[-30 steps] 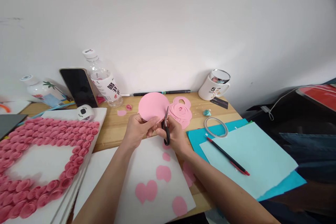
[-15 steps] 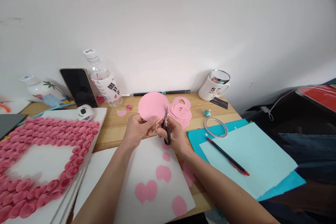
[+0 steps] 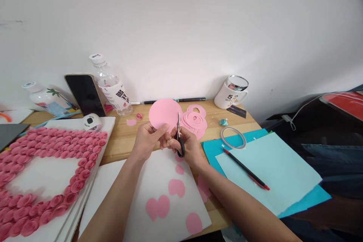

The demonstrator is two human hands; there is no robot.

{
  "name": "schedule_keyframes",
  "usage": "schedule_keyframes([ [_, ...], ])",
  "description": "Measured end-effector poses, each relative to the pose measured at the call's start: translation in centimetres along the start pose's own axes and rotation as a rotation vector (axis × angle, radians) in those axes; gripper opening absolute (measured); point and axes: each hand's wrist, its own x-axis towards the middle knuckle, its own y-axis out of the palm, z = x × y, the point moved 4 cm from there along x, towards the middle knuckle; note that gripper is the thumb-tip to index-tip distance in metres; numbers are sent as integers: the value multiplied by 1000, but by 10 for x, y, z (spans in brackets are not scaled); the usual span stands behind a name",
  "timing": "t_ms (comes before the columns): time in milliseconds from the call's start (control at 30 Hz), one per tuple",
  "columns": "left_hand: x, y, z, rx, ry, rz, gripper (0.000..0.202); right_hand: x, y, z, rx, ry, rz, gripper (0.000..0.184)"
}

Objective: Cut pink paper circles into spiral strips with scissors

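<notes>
1. Head view, what has just changed: the scissors (image 3: 178,133) have tipped slightly toward eleven o'clock, so their blades stand more upright, while the pink paper disc (image 3: 164,112) has barely shifted. I judge that cutting is still centred on the disc's edge.
2. Head view, left grip: the left hand (image 3: 148,139) pinches the disc's lower rim between thumb and fingers; the disc extends toward one o'clock from it.
3. Head view, right grip: the right hand (image 3: 188,143) is curled around the scissors' handles, the disc toward ten o'clock from it. The blades lie at the disc's three-to-four o'clock edge; their exact gap I cannot tell.
4. Head view, beyond: cut pink pieces (image 3: 195,118) lie on the surface (image 3: 121,140) at the disc's three o'clock.
</notes>
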Motion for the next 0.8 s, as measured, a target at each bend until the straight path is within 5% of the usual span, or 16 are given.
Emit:
schedule_keyframes([
  [500,-3,2,-1,132,-47,-78,33,2,-1,4,-31,-56,-28,45],
  [800,-3,3,-3,140,-35,-61,33,3,-2,1,26,-70,-6,41],
])
